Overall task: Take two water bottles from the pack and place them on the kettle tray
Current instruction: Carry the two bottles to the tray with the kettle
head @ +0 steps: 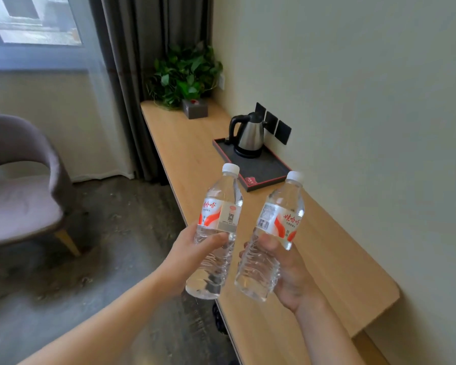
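Tray (267,177) near corner behind bottle caps; armchair (19,185) cropped left; perhaps a red emblem, unreadable.

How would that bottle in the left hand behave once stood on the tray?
The left bottle looks full, so probably weighty and steady upright. It's tall and narrow, so a nudge might tip it, and round enough to roll. Its thin ribbed plastic likely dents under the fingers.

Each hand, left hand (192,248) and right hand (287,272), grips a water bottle, left bottle (216,227) and right bottle (274,233), above the counter (190,143); the kettle tray (263,177) lies farther off.
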Available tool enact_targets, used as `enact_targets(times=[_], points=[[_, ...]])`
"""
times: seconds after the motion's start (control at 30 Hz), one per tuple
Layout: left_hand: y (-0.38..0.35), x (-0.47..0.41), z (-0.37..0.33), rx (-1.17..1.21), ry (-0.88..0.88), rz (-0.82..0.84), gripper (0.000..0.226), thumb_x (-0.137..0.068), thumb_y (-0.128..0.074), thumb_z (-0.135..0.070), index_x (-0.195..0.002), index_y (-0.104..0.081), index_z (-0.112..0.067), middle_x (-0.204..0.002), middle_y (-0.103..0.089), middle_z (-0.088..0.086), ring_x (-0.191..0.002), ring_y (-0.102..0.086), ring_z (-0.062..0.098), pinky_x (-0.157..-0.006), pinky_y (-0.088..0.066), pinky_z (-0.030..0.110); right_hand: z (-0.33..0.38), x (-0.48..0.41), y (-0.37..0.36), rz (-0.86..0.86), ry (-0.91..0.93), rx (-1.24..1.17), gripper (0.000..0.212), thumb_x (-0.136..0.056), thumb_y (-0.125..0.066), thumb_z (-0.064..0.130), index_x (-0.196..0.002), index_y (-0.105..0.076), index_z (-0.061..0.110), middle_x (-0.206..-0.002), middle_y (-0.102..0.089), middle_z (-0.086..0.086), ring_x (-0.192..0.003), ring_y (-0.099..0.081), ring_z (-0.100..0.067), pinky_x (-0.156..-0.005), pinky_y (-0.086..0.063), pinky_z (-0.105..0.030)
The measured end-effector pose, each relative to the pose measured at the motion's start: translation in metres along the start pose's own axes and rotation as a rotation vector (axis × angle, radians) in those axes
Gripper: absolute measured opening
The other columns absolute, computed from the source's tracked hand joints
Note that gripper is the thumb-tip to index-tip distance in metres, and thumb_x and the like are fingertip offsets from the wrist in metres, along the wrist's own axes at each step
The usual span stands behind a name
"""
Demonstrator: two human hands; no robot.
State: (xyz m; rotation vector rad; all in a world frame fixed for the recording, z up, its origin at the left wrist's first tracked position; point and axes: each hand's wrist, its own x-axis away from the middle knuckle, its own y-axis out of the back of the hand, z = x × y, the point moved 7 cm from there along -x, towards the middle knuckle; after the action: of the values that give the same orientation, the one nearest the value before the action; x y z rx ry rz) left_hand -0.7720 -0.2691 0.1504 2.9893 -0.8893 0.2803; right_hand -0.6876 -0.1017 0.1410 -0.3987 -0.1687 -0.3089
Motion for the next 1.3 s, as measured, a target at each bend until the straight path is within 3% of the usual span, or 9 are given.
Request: enact_targets(times=[0.3, 0.43, 0.57, 0.7, 0.77, 0.87, 0.97, 1.13, 1.3], points=[[0.113, -0.15, -0.016, 0.099, 0.054, 0.024, 0.055, -0.068, -0.077, -0.045, -0.116, -0.064, -0.022, -0.097, -0.081, -0.002, -0.091, -0.078, 0.022, -0.088, -0.058, 0.045, 0.01, -0.159, -0.08, -0.036, -0.022, -0.016, 0.041, -0.071, -0.087, 0.023, -0.104, -0.065, 0.014, -0.088, -0.068, -0.014, -0.076, -0.07, -0.028, -0.075, -0.06, -0.046], [0.158, -0.215, -0.02, 0.083, 0.048, 0.122, 0.068, -0.062, -0.077, -0.047, -0.119, -0.065, -0.013, -0.088, -0.081, -0.001, -0.076, -0.078, 0.015, -0.066, -0.06, 0.03, 0.005, -0.215, -0.107, -0.151, 0.006, -0.034, 0.05, -0.068, -0.087, 0.023, -0.109, -0.06, 0.013, -0.089, -0.068, -0.011, -0.08, -0.068, -0.03, -0.083, -0.056, -0.049], [0.203, -0.281, -0.023, 0.072, 0.084, 0.223, 0.073, -0.058, -0.078, -0.054, -0.12, -0.065, -0.017, -0.094, -0.08, 0.002, -0.082, -0.079, 0.018, -0.068, -0.057, 0.033, 0.003, -0.261, -0.137, -0.333, 0.013, -0.067, 0.047, -0.075, -0.082, 0.017, -0.115, -0.058, 0.011, -0.089, -0.068, -0.013, -0.078, -0.069, -0.03, -0.078, -0.06, -0.045], [0.226, -0.335, -0.029, 0.041, 0.119, 0.353, 0.065, -0.059, -0.078, -0.053, -0.116, -0.065, -0.026, -0.096, -0.08, 0.0, -0.086, -0.078, 0.016, -0.073, -0.058, 0.038, -0.005, -0.289, -0.156, -0.48, 0.022, -0.162, 0.058, -0.066, -0.087, 0.02, -0.116, -0.058, 0.01, -0.089, -0.069, -0.014, -0.075, -0.07, -0.03, -0.078, -0.061, -0.046], [0.226, -0.359, -0.028, 0.041, 0.143, 0.416, 0.069, -0.058, -0.079, -0.052, -0.119, -0.064, -0.024, -0.102, -0.078, 0.005, -0.093, -0.076, 0.024, -0.082, -0.059, 0.047, -0.005, -0.3, -0.157, -0.559, 0.041, -0.153, 0.058, -0.069, -0.084, 0.016, -0.12, -0.056, 0.01, -0.094, -0.067, -0.017, -0.08, -0.068, -0.033, -0.087, -0.057, -0.054], [0.214, -0.387, -0.028, 0.022, 0.159, 0.507, 0.062, -0.056, -0.079, -0.055, -0.111, -0.063, -0.032, -0.092, -0.08, -0.006, -0.083, -0.077, 0.011, -0.07, -0.059, 0.033, -0.007, -0.314, -0.151, -0.682, 0.058, -0.167, 0.064, -0.072, -0.081, 0.016, -0.129, -0.053, 0.008, -0.105, -0.063, -0.02, -0.098, -0.062, -0.038, -0.101, -0.048, -0.065], [0.193, -0.413, -0.028, 0.002, 0.161, 0.597, 0.054, -0.064, -0.087, -0.046, -0.109, -0.061, -0.032, -0.084, -0.079, -0.019, -0.073, -0.076, 0.0, -0.052, -0.056, 0.015, -0.007, -0.33, -0.134, -0.779, 0.061, -0.148, 0.061, -0.07, -0.083, 0.021, -0.126, -0.058, 0.021, -0.102, -0.072, -0.009, -0.098, -0.068, -0.032, -0.097, -0.054, -0.056], [0.155, -0.462, -0.018, -0.08, 0.137, 0.678, 0.034, -0.064, -0.083, -0.04, -0.096, -0.071, -0.041, -0.087, -0.08, -0.003, -0.074, -0.077, 0.012, -0.061, -0.06, 0.023, -0.014, -0.364, -0.086, -0.841, 0.081, -0.116, 0.051, -0.072, -0.085, 0.025, -0.117, -0.063, 0.031, -0.094, -0.079, 0.004, -0.082, -0.078, -0.012, -0.068, -0.062, -0.027], [0.131, -0.513, 0.013, -0.222, 0.153, 0.695, 0.048, -0.079, -0.085, -0.02, -0.12, -0.061, -0.018, -0.1, -0.078, 0.006, -0.091, -0.077, 0.021, -0.07, -0.061, 0.027, -0.026, -0.401, -0.049, -0.844, 0.063, -0.097, 0.052, -0.073, -0.086, 0.02, -0.12, -0.062, 0.026, -0.101, -0.078, -0.006, -0.089, -0.077, -0.019, -0.077, -0.063, -0.035]])
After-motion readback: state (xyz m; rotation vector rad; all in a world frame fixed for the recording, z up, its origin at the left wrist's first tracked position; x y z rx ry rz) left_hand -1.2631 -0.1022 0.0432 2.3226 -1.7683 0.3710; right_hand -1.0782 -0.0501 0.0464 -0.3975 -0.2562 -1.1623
